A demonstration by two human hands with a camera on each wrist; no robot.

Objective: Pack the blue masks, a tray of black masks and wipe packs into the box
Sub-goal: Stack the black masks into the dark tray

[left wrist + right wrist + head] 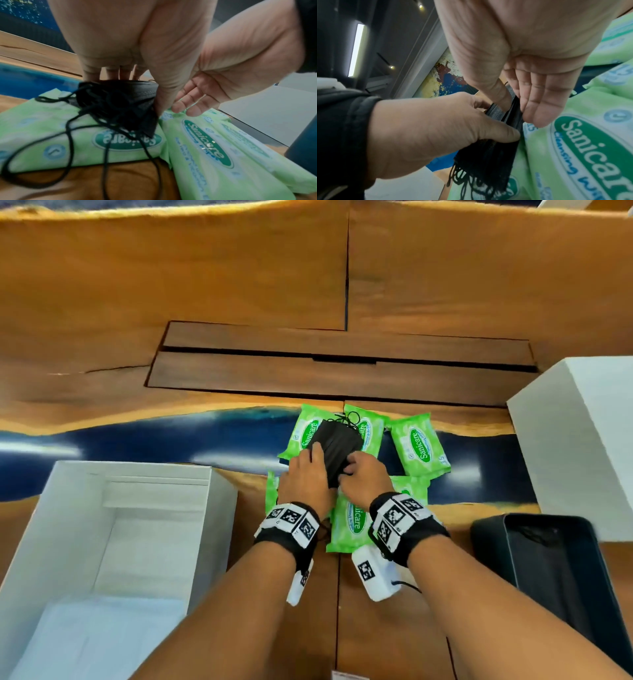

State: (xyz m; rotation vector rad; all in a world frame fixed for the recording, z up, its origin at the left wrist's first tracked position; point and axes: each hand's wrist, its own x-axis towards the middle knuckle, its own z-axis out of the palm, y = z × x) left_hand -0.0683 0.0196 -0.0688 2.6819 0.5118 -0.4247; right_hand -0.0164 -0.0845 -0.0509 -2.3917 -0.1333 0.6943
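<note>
Near left on the counter (239, 285): white box (44, 525), open. Centre: green wipe packs (419, 448) lying clustered, the stack of black masks (337, 445) on top of them. Left hand (305, 477) grips the stack's left side, thumb and fingers curled round it; right hand (364, 475) pinches its right edge. Near right: dark tray (496, 546) — white lid (579, 440) beyond it.

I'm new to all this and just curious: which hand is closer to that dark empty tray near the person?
The right hand. It holds the stack of black masks over the wipe packs, on the side toward the dark tray. The left hand grips the same stack from the far side, nearer the white box.
</note>
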